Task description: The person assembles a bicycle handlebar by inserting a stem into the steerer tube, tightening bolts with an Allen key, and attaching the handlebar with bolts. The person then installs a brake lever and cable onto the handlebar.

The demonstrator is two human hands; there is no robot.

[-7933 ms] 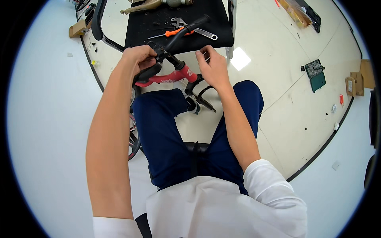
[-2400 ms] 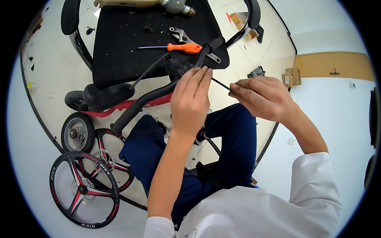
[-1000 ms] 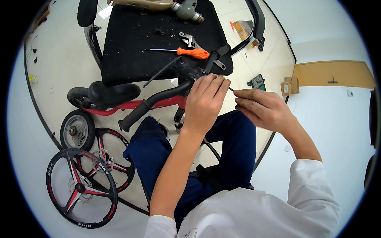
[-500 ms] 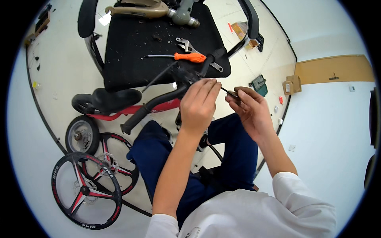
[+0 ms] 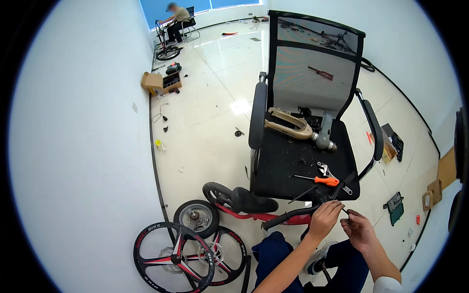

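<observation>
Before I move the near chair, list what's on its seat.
Tan fork, grey tubular part, dark bits, orange-handled screwdriver, adjustable wrench. The handlebar hides part of the wrench; anything beneath the fork is covered.

The person wears plain dark blue trousers (image 5: 276, 263), loose at the knees. Between the trouser legs shows a white-and-black shoe (image 5: 323, 253); right of the trousers, a white sleeve (image 5: 387, 284) leaves the forearm (image 5: 382, 261) bare.
</observation>
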